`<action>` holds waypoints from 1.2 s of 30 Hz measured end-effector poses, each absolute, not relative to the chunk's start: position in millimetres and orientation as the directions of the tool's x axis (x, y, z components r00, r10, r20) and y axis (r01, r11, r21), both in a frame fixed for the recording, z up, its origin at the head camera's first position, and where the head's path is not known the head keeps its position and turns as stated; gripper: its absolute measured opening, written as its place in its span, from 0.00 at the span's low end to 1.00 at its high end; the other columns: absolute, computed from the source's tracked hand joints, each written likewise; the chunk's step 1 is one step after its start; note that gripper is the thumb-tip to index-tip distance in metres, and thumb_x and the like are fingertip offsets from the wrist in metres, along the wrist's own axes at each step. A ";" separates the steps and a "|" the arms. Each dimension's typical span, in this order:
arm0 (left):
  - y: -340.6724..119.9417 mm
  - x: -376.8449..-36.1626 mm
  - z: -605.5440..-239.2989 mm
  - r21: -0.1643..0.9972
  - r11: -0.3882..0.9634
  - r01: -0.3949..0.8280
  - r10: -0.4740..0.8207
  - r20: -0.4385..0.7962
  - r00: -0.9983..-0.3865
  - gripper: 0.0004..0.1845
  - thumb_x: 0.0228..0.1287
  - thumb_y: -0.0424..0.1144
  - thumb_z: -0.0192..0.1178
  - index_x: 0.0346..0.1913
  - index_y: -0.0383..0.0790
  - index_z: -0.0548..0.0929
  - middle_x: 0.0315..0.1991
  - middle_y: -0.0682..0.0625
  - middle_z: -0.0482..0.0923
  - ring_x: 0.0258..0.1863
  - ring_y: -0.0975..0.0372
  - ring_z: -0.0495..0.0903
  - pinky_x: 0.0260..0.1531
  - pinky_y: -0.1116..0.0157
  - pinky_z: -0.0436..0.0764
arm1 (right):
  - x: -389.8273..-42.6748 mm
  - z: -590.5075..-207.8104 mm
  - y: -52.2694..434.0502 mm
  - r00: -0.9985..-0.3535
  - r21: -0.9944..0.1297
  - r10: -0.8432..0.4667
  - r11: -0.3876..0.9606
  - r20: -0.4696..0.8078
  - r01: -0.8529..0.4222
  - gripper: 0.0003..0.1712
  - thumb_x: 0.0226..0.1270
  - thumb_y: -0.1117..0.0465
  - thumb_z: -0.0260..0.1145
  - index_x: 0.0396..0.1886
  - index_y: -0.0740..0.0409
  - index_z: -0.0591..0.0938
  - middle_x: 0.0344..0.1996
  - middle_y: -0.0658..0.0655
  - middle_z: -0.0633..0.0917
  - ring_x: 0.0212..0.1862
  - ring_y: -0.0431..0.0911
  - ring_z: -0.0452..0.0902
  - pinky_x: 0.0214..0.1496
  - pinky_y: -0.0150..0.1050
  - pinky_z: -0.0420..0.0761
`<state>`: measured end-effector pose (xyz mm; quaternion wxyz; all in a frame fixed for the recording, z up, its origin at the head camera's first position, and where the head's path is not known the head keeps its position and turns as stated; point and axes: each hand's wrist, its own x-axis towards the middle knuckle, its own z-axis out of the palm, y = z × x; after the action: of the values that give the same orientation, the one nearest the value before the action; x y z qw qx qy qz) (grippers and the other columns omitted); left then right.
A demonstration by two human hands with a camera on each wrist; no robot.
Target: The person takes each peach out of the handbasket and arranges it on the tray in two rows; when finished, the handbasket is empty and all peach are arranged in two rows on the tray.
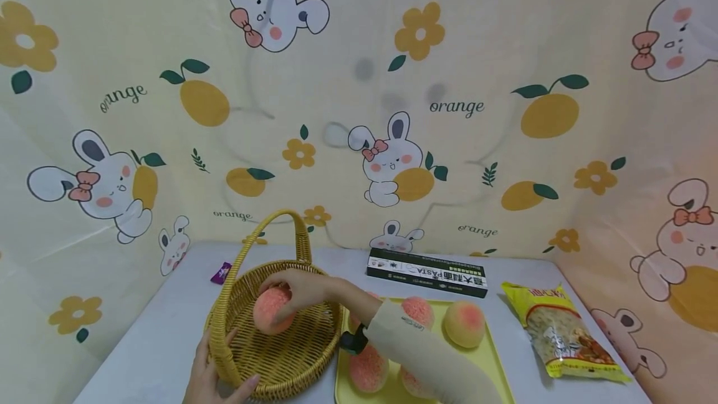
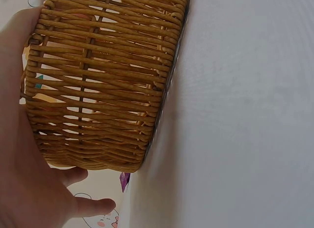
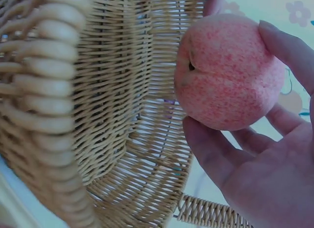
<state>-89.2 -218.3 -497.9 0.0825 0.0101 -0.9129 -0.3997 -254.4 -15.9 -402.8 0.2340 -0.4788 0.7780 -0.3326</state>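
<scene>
While our right hand (image 1: 303, 292) is curling its fingers (image 3: 289, 46) around a pink peach (image 1: 273, 308), we are holding that fruit inside the wicker basket (image 1: 280, 354), just above its woven floor; the right wrist view is showing the peach (image 3: 228, 73) pinched between thumb and fingers with the basket wall (image 3: 127, 90) close beside it. We are steadying the basket with our left hand (image 1: 215, 373), whose palm is lying against the near outer wall while the thumb is reaching over the rim; in the left wrist view the hand (image 2: 24, 179) is pressing flat against the weave (image 2: 98, 90), fingers relaxed rather than clenched. The basket is sitting on the pale worktop (image 1: 162, 329), its arched handle (image 1: 269, 229) standing upright. Just to its right a yellow tray (image 1: 493, 360) is carrying four more peaches, one of them yellowish (image 1: 464, 324), and our sleeve (image 1: 426, 354) is crossing over that tray. Behind the tray a dark pasta box (image 1: 426, 273) is lying flat, a yellow noodle packet (image 1: 561, 332) is lying at the right, and a small purple wrapper (image 1: 221, 273) is lying behind the basket.
</scene>
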 end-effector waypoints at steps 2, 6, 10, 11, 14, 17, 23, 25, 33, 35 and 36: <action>-218.6 -89.1 -498.5 0.733 0.678 0.055 -0.083 0.152 -0.985 0.48 0.56 0.57 0.72 0.73 0.36 0.66 0.75 0.31 0.41 0.69 0.30 0.50 0.53 0.25 0.61 | -253.5 -403.7 -12.0 -0.435 -0.756 -0.900 0.302 -0.026 -0.581 0.33 0.60 0.62 0.75 0.65 0.62 0.75 0.55 0.52 0.79 0.49 0.34 0.74 0.48 0.27 0.78; -219.0 -89.1 -498.3 0.738 0.673 0.057 -0.084 0.152 -0.985 0.47 0.56 0.57 0.72 0.73 0.36 0.66 0.75 0.30 0.41 0.69 0.30 0.50 0.53 0.25 0.61 | -250.9 -404.4 -3.5 -0.439 -0.772 -0.899 0.276 0.004 -0.572 0.33 0.60 0.63 0.75 0.64 0.62 0.75 0.55 0.51 0.78 0.50 0.34 0.74 0.49 0.28 0.79; -218.6 -89.4 -497.4 0.740 0.672 0.036 -0.087 0.127 -0.988 0.49 0.55 0.58 0.72 0.74 0.37 0.66 0.75 0.30 0.40 0.69 0.30 0.49 0.54 0.24 0.60 | -247.3 -403.4 4.6 -0.451 -0.794 -0.892 0.255 0.027 -0.551 0.32 0.59 0.64 0.75 0.64 0.62 0.75 0.56 0.53 0.78 0.51 0.35 0.74 0.50 0.29 0.79; -218.6 -89.5 -497.3 0.741 0.671 0.029 -0.088 0.119 -0.989 0.49 0.55 0.59 0.72 0.74 0.37 0.65 0.75 0.31 0.40 0.70 0.30 0.49 0.54 0.24 0.59 | -246.1 -403.1 6.8 -0.460 -0.800 -0.887 0.254 0.031 -0.544 0.32 0.59 0.64 0.75 0.64 0.61 0.76 0.56 0.53 0.78 0.51 0.35 0.74 0.50 0.30 0.79; -218.4 -89.4 -497.7 0.745 0.667 0.027 -0.090 0.116 -0.989 0.49 0.54 0.59 0.72 0.74 0.37 0.65 0.76 0.31 0.40 0.70 0.30 0.48 0.54 0.24 0.59 | -244.1 -404.1 13.1 -0.486 -0.807 -0.873 0.258 0.041 -0.532 0.32 0.59 0.64 0.75 0.63 0.60 0.76 0.55 0.51 0.78 0.51 0.35 0.74 0.50 0.30 0.79; -218.5 -89.0 -498.4 0.744 0.667 0.035 -0.092 0.129 -0.987 0.49 0.54 0.58 0.73 0.74 0.37 0.66 0.75 0.31 0.40 0.70 0.30 0.49 0.54 0.25 0.60 | -242.1 -404.7 20.2 -0.515 -0.813 -0.856 0.265 0.050 -0.519 0.33 0.58 0.64 0.76 0.63 0.59 0.76 0.54 0.49 0.78 0.51 0.35 0.74 0.49 0.31 0.80; -218.0 -89.1 -499.0 0.738 0.675 0.027 -0.100 0.127 -0.987 0.50 0.53 0.58 0.73 0.74 0.37 0.66 0.75 0.32 0.41 0.70 0.31 0.50 0.55 0.25 0.59 | -240.6 -406.8 35.3 -0.562 -0.826 -0.823 0.261 0.080 -0.500 0.33 0.58 0.63 0.76 0.64 0.56 0.76 0.56 0.49 0.77 0.52 0.36 0.74 0.50 0.32 0.80; -218.1 -89.4 -499.0 0.736 0.677 0.018 -0.101 0.117 -0.988 0.50 0.53 0.59 0.73 0.74 0.36 0.66 0.75 0.32 0.41 0.70 0.31 0.49 0.55 0.25 0.59 | -240.4 -408.2 40.3 -0.569 -0.831 -0.817 0.250 0.094 -0.497 0.33 0.57 0.64 0.76 0.64 0.54 0.76 0.57 0.49 0.77 0.53 0.37 0.75 0.51 0.33 0.80; -219.6 -89.3 -502.1 0.732 0.678 0.071 -0.094 0.182 -0.979 0.48 0.54 0.56 0.74 0.72 0.34 0.68 0.74 0.31 0.43 0.68 0.30 0.52 0.52 0.25 0.62 | -237.7 -408.8 58.1 -0.583 -0.829 -0.803 0.236 0.128 -0.508 0.35 0.57 0.64 0.76 0.65 0.56 0.76 0.59 0.51 0.77 0.55 0.37 0.74 0.54 0.34 0.79; -219.8 -89.3 -502.8 0.734 0.676 0.071 -0.096 0.184 -0.978 0.47 0.53 0.55 0.74 0.72 0.35 0.68 0.74 0.31 0.44 0.68 0.30 0.52 0.52 0.25 0.63 | -236.1 -407.7 61.7 -0.591 -0.842 -0.796 0.226 0.130 -0.490 0.35 0.57 0.65 0.76 0.65 0.57 0.75 0.59 0.51 0.77 0.54 0.38 0.75 0.53 0.34 0.79; -219.9 -89.3 -502.9 0.734 0.676 0.070 -0.095 0.181 -0.979 0.47 0.54 0.55 0.74 0.72 0.35 0.68 0.74 0.31 0.43 0.68 0.30 0.52 0.51 0.25 0.63 | -235.3 -407.0 63.3 -0.596 -0.847 -0.792 0.224 0.130 -0.482 0.35 0.57 0.65 0.76 0.65 0.58 0.75 0.59 0.51 0.77 0.54 0.38 0.75 0.53 0.34 0.80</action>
<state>-89.3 -219.9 -502.9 0.1025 0.0071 -0.9095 -0.4027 -235.3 63.3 -407.0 0.1676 -0.4169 0.7640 -0.4629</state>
